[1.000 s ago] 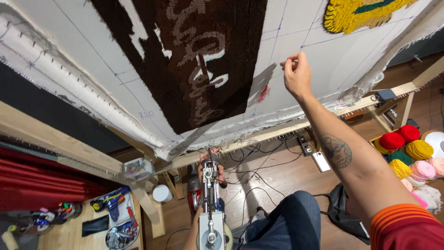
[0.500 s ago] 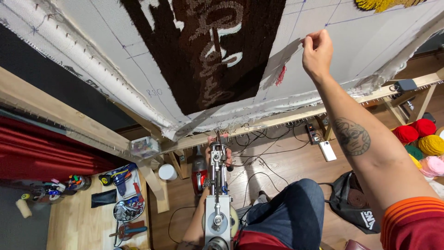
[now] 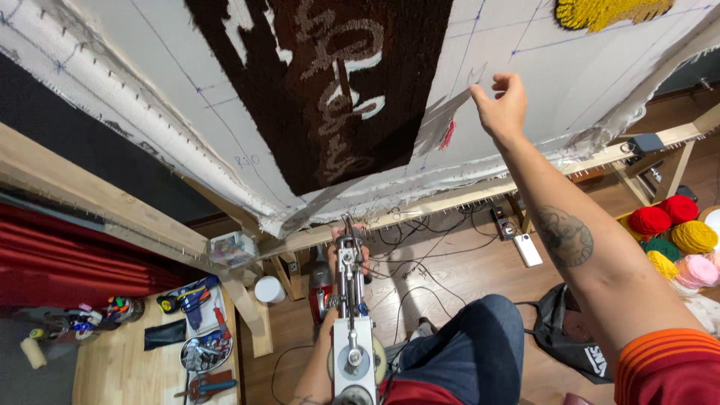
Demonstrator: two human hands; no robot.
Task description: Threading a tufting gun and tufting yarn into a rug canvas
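Since the earlier frames the right hand (image 3: 501, 109) has drifted from pinching at the cloth to a looser pose, thumb and forefinger nearly touching at the white backing cloth (image 3: 525, 67), just beside a small red yarn tuft (image 3: 448, 135); whether it grips a strand I cannot tell. The left hand (image 3: 346, 251) stays wrapped round the tufting gun (image 3: 351, 315), low at six o'clock, its tip just under the wooden frame rail (image 3: 450, 202). The dark brown tufted panel (image 3: 330, 82) with pale shapes fills twelve o'clock. Balls of yarn (image 3: 675, 232), red, yellow, green and pink, lie at three o'clock. A white rectangular power strip (image 3: 527, 250) lies on the floor.
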